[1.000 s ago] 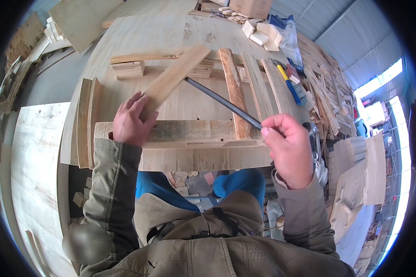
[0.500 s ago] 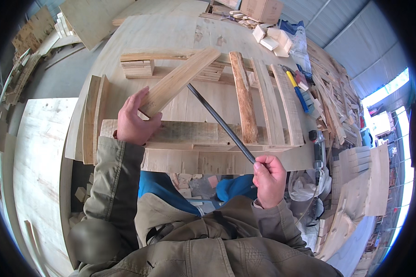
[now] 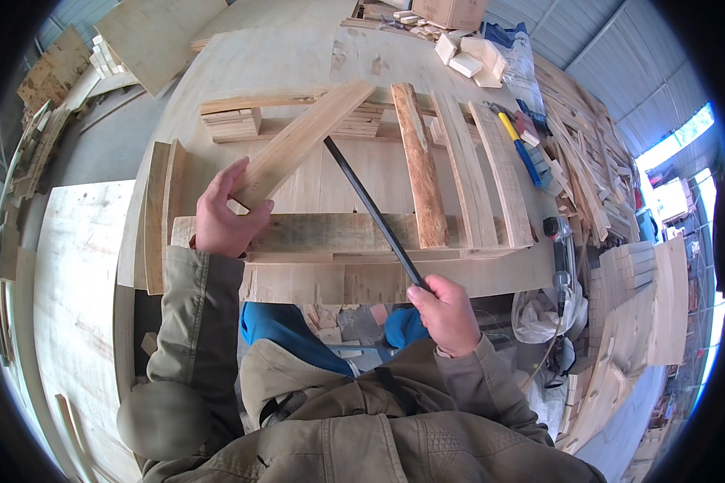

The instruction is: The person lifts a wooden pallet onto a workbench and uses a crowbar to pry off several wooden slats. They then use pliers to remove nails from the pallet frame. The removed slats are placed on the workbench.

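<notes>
My left hand (image 3: 228, 216) grips the near end of a loose wooden slat (image 3: 306, 143), thumb and fingers on opposite edges. This slat slants away to the right, its far end over the back rail (image 3: 278, 98) of a wooden frame. In my right hand (image 3: 445, 312) is a dark metal bar (image 3: 372, 208), held by its near end and pointing forward and left, its tip close to the slat. The front rail (image 3: 330, 233) runs just beyond my hands. Across both rails on the right lie a rough-barked slat (image 3: 420, 169) and two smoother slats (image 3: 464, 171).
A yellow-and-blue-handled tool (image 3: 519, 150) lies right of the frame. A power tool (image 3: 559, 249) sits at the table's right edge. Boards (image 3: 159, 213) stand on the left, and scrap wood (image 3: 580, 169) is heaped at the right. A cardboard box (image 3: 449, 12) is at the back.
My right hand has moved left and slightly down with the metal bar, which is now steeper. My left hand and the slat have shifted slightly left in the picture.
</notes>
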Motion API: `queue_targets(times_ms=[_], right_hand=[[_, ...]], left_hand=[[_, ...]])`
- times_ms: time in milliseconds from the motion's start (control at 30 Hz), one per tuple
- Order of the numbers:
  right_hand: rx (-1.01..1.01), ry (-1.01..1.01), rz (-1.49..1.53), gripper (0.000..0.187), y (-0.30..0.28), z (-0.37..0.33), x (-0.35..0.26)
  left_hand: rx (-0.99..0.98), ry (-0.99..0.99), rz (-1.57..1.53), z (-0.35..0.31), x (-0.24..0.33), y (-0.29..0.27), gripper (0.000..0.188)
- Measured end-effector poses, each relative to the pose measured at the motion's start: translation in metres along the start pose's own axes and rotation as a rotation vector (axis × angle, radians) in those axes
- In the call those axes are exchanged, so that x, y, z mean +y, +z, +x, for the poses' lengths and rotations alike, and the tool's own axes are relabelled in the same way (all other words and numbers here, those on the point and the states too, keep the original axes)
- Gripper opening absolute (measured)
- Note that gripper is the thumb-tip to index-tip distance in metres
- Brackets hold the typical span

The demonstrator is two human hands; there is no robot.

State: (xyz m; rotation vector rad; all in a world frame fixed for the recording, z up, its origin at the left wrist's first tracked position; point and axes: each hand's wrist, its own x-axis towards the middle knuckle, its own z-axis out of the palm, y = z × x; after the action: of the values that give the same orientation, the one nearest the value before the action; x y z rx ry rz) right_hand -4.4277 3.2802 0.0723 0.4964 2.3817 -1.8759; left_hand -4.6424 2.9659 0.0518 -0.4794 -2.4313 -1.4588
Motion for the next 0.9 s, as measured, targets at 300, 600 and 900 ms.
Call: queue_targets(times_ms=[300, 600, 900], right_hand=[[0.071, 0.018, 0.082, 0.028, 0.058, 0.016, 0.0], [-0.111, 0.161, 0.573, 0.024, 0.118, 0.005, -0.016], [-0.192, 0.155, 0.69, 0.033, 0.103, -0.002, -0.022]], left_hand=[[-0.04, 0.008, 0.009, 0.0, 0.006, -0.006, 0.075], [-0.046, 0.095, 0.11, 0.001, 0.007, -0.005, 0.069], [-0.086, 0.109, 0.3, -0.001, 0.013, 0.0, 0.07]])
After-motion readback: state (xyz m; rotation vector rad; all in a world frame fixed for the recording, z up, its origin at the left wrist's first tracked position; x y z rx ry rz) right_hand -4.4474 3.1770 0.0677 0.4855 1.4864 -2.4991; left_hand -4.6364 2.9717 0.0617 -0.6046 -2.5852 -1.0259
